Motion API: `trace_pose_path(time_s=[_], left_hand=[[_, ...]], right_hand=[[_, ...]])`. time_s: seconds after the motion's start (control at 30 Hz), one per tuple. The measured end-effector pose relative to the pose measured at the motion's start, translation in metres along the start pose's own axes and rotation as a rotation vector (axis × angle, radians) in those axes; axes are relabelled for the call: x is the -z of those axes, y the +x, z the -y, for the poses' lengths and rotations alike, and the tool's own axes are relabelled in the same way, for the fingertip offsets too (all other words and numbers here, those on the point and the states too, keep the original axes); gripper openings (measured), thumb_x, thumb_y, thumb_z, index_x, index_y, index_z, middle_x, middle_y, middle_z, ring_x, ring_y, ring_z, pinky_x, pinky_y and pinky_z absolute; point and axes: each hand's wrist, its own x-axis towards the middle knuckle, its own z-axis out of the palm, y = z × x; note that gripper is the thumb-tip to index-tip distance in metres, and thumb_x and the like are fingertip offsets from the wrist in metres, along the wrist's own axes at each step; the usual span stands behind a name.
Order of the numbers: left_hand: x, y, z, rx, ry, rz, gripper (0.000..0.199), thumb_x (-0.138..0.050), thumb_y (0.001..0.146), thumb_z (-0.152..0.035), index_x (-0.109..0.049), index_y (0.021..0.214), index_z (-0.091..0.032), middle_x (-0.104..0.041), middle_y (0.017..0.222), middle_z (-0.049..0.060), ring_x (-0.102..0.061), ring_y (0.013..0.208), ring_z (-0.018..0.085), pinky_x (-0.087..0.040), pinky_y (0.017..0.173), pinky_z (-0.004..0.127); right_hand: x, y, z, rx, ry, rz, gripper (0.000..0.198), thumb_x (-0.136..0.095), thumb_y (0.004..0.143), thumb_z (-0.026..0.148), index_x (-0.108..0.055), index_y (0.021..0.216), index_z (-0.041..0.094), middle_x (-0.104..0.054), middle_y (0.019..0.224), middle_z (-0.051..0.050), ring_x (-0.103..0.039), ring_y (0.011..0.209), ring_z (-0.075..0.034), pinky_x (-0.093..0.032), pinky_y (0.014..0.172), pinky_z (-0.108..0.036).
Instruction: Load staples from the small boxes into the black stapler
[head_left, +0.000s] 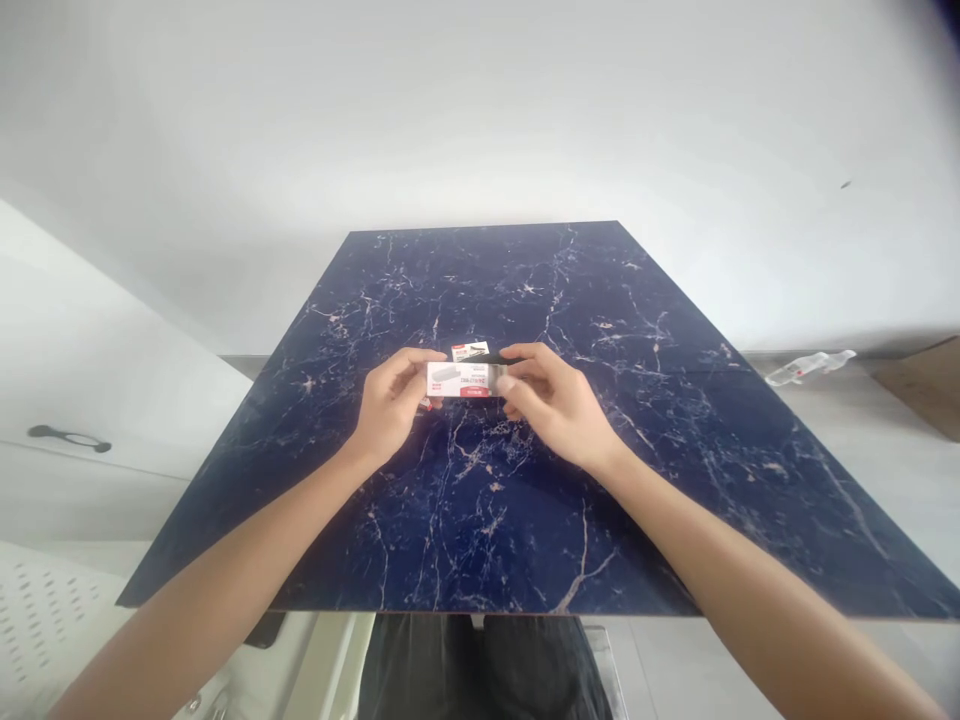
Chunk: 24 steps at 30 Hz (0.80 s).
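Note:
My left hand [394, 400] grips the left end of a small white and red box [465, 380], which bears printed text and a picture of a grey staple strip. My right hand [555, 400] pinches a small grey block [494, 377] at the box's right end; it looks like staples, partly hidden by the thumb. Just behind stands or lies a second white and red carton [470, 351] with a dark picture on it. A dark, narrow thing [484, 359] shows between the two, its kind unclear. A bit of red and white also shows below my left fingers.
Both arms reach over a dark blue marbled table [480, 280]. A white wall [480, 120] rises behind it. At the left is a white cabinet with a dark handle [69, 438]. Right of the table lie a clear plastic item [810, 368] and a brown cardboard box [926, 385].

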Motion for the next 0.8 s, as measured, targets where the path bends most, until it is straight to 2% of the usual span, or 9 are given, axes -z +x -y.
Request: trace_pose_path(time_s=[0.13,0.23,0.33,0.47,0.6,0.7,0.8], left_hand=[[-0.004,-0.007,-0.007,-0.085,0.139,-0.099,0.018,-0.057,0.091,-0.025,-0.07,0.104,-0.023,-0.071,0.087,0.002,-0.066,0.067,0.014,-0.055,0.055,0.024],[-0.003,-0.007,-0.005,-0.126,0.139,-0.185,0.019,-0.057,0.091,-0.026,-0.067,0.107,-0.025,-0.064,0.077,-0.001,-0.064,0.061,0.013,-0.054,0.054,0.025],[-0.001,-0.004,0.002,-0.141,0.107,-0.218,0.02,-0.056,0.093,-0.029,-0.065,0.11,-0.026,-0.059,0.072,-0.002,-0.062,0.059,0.013,-0.054,0.053,0.025],[-0.001,-0.002,0.008,-0.128,0.01,-0.202,0.02,-0.058,0.093,-0.034,-0.065,0.111,-0.026,-0.063,0.081,0.0,-0.067,0.068,0.015,-0.055,0.053,0.025],[-0.003,-0.002,0.008,-0.078,-0.107,-0.169,0.029,-0.064,0.09,-0.036,-0.064,0.117,-0.027,-0.062,0.081,-0.001,-0.066,0.067,0.015,-0.057,0.055,0.025],[-0.004,-0.002,0.008,-0.027,-0.151,-0.179,0.03,-0.067,0.088,-0.036,-0.065,0.116,-0.025,-0.064,0.082,0.0,-0.066,0.065,0.014,-0.056,0.053,0.024],[-0.005,-0.001,0.008,0.027,-0.184,-0.157,0.028,-0.067,0.088,-0.036,-0.065,0.113,-0.023,-0.069,0.085,0.002,-0.066,0.063,0.014,-0.055,0.053,0.025]], right_hand=[[-0.008,0.001,-0.008,-0.06,0.117,0.059,0.031,-0.061,0.09,0.036,-0.056,0.118,0.024,-0.073,0.089,-0.004,-0.071,0.071,-0.02,-0.061,0.069,-0.036],[-0.009,0.003,-0.014,-0.092,0.217,0.085,0.026,-0.059,0.09,0.031,-0.056,0.114,0.023,-0.073,0.089,-0.004,-0.071,0.071,-0.018,-0.062,0.073,-0.036],[-0.008,0.002,-0.013,-0.072,0.238,0.068,0.022,-0.054,0.092,0.03,-0.057,0.113,0.023,-0.072,0.093,-0.004,-0.071,0.072,-0.017,-0.063,0.072,-0.034],[-0.006,-0.002,-0.005,0.082,0.007,0.012,0.026,-0.054,0.094,0.032,-0.064,0.117,0.023,-0.071,0.109,-0.008,-0.071,0.077,-0.017,-0.062,0.071,-0.034],[-0.004,-0.003,-0.002,0.281,-0.303,-0.021,0.023,-0.061,0.092,0.026,-0.072,0.112,0.022,-0.069,0.122,-0.008,-0.069,0.093,-0.021,-0.059,0.083,-0.038],[0.001,0.001,-0.003,0.255,-0.277,-0.041,0.015,-0.063,0.091,0.025,-0.076,0.099,0.024,-0.07,0.119,-0.006,-0.068,0.1,-0.022,-0.057,0.089,-0.038],[0.006,0.006,-0.004,0.139,-0.087,-0.022,0.014,-0.065,0.09,0.032,-0.074,0.097,0.023,-0.07,0.12,-0.006,-0.067,0.102,-0.022,-0.056,0.089,-0.037]])
